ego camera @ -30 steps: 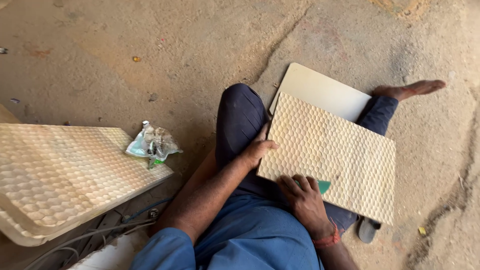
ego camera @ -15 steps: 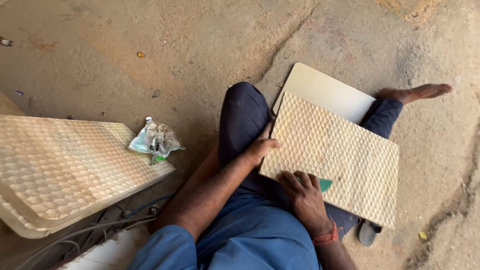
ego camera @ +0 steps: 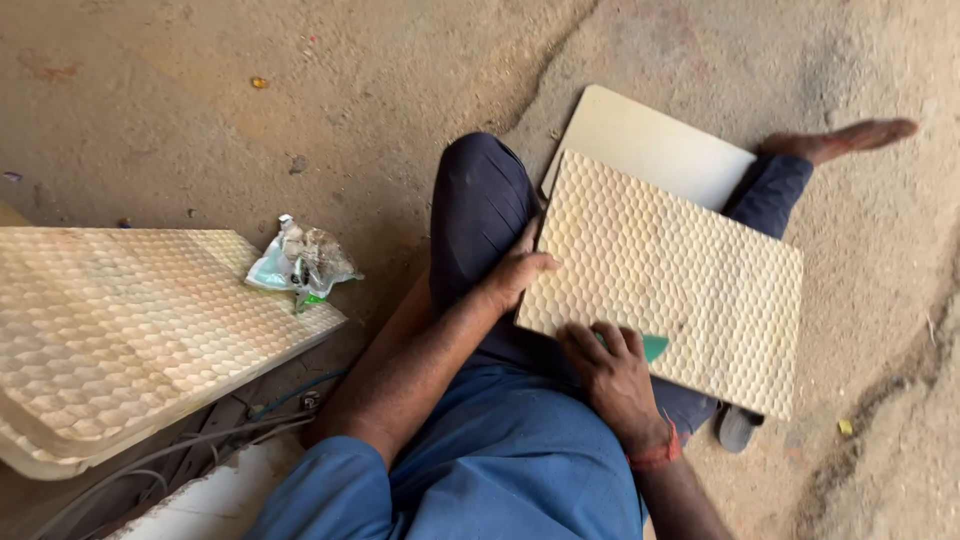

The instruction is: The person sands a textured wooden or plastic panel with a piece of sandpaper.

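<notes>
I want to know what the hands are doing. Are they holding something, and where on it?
Yes. The left hand steadies the bumpy panel at its left edge; the right hand presses a green piece onto its near edge.

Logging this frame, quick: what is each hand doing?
Left hand: gripping the honeycomb panel edge.
Right hand: pressing a green piece onto it.

Sitting on the ground, legs stretched out forward in dark blue trousers, one bare foot [ego camera: 850, 138] poking out far ahead. Left hand [ego camera: 515, 275] reaches across, fingers flat and thumb out, forearm bare with a blue sleeve. Right hand [ego camera: 612, 372] is palm-down, fingers curled, red band at the wrist.
</notes>
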